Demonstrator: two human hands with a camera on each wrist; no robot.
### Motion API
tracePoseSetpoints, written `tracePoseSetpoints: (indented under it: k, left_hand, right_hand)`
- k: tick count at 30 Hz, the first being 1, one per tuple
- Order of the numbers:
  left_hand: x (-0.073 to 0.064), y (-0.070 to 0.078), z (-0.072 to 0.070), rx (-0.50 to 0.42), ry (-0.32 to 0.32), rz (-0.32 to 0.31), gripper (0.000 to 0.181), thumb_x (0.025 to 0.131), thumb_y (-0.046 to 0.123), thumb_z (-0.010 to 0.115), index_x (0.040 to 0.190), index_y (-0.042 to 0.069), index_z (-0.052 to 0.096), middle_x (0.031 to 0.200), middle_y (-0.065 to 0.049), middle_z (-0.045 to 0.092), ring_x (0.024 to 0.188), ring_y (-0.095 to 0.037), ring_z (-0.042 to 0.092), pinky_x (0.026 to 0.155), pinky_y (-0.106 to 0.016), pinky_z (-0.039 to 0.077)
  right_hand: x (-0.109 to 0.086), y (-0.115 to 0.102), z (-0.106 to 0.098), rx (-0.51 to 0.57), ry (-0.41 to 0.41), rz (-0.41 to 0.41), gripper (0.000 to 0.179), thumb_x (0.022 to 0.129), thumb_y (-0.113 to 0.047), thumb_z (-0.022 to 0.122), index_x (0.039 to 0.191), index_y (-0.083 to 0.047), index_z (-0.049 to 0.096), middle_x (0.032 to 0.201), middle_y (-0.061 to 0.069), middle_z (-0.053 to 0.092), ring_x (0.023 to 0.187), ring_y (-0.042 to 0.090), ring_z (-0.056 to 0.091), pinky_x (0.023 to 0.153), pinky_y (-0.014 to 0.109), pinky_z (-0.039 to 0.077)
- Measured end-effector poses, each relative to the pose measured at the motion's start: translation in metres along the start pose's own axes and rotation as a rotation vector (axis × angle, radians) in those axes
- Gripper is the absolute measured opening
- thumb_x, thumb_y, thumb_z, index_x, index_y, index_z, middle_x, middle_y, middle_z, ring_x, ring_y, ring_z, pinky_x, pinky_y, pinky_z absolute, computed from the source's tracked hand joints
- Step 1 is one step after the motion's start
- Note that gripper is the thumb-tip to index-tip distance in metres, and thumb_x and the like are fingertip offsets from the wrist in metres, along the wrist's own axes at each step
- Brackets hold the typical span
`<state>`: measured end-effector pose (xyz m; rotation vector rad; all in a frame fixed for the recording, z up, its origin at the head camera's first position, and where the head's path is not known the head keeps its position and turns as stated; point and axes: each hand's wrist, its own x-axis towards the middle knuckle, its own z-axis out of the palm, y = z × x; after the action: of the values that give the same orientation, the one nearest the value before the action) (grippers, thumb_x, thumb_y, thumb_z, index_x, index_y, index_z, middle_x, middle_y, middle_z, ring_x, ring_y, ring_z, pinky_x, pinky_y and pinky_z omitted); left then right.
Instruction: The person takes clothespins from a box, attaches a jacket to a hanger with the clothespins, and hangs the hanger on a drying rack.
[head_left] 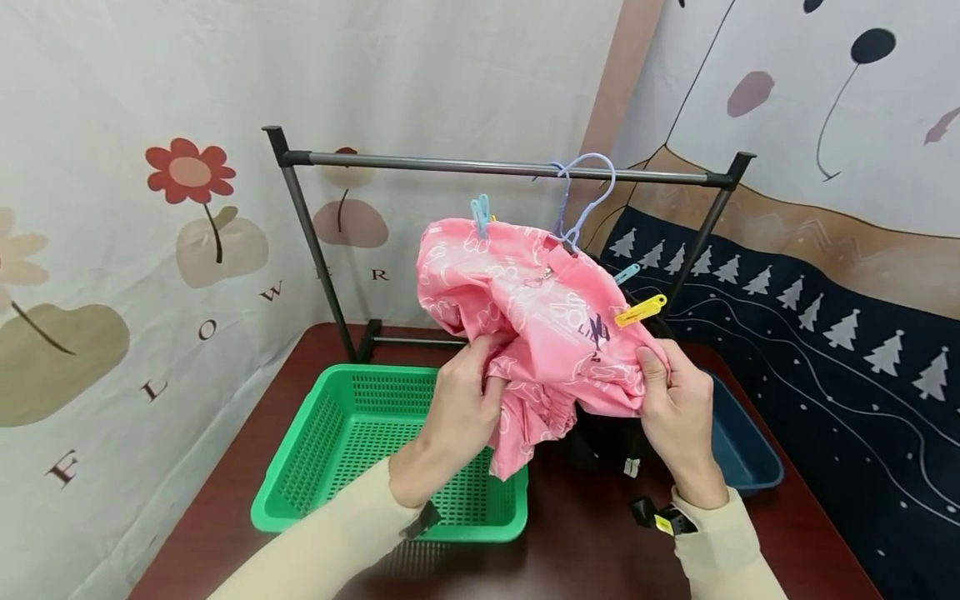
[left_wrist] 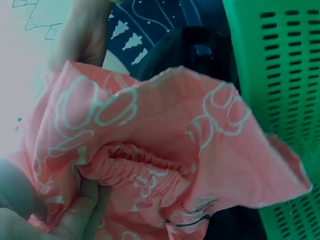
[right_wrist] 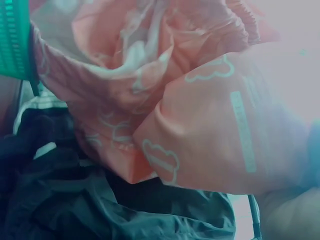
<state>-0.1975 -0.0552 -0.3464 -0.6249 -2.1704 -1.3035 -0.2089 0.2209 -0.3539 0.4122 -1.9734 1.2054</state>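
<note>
A pink garment with white outline prints and elastic gathers hangs bunched on a lavender hanger, whose hook is at the rail. My left hand grips a fold on its lower left side; the left wrist view shows the fingers beside a gathered opening. At the lower right edge, my right hand pinches the cloth between thumb and fingers. Light blue clothespins sit at the garment's top left and right, and a yellow clothespin is on its right side. The garment covers most of the hanger.
A green perforated basket stands on the dark red table at the left. Behind my right hand is a blue basin. Dark cloth lies below the pink garment. Black rack posts rise on both sides.
</note>
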Motion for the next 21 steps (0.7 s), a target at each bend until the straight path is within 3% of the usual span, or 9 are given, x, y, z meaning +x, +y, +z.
tracePoseSetpoints:
  k: [11, 21]
  left_hand:
    - [0.01, 0.0, 0.033, -0.022, -0.06, 0.004, 0.04, 0.113, -0.005, 0.058, 0.151, 0.001, 0.068, 0.145, -0.022, 0.075, 0.136, -0.036, 0.075, 0.118, -0.054, 0.063]
    - [0.016, 0.0, 0.059, -0.029, -0.102, 0.049, 0.046, 0.109, -0.006, 0.058, 0.153, -0.002, 0.064, 0.144, -0.025, 0.074, 0.13, -0.037, 0.076, 0.115, -0.054, 0.064]
  right_hand:
    - [0.012, -0.001, -0.011, -0.124, 0.061, 0.034, 0.017, 0.116, -0.005, 0.07, 0.12, 0.008, 0.08, 0.072, 0.012, 0.061, 0.063, -0.005, 0.05, 0.058, 0.01, 0.041]
    - [0.014, -0.005, -0.016, -0.211, 0.154, 0.077, 0.027, 0.118, -0.015, 0.069, 0.122, 0.009, 0.08, 0.079, 0.023, 0.069, 0.069, -0.008, 0.05, 0.064, 0.007, 0.04]
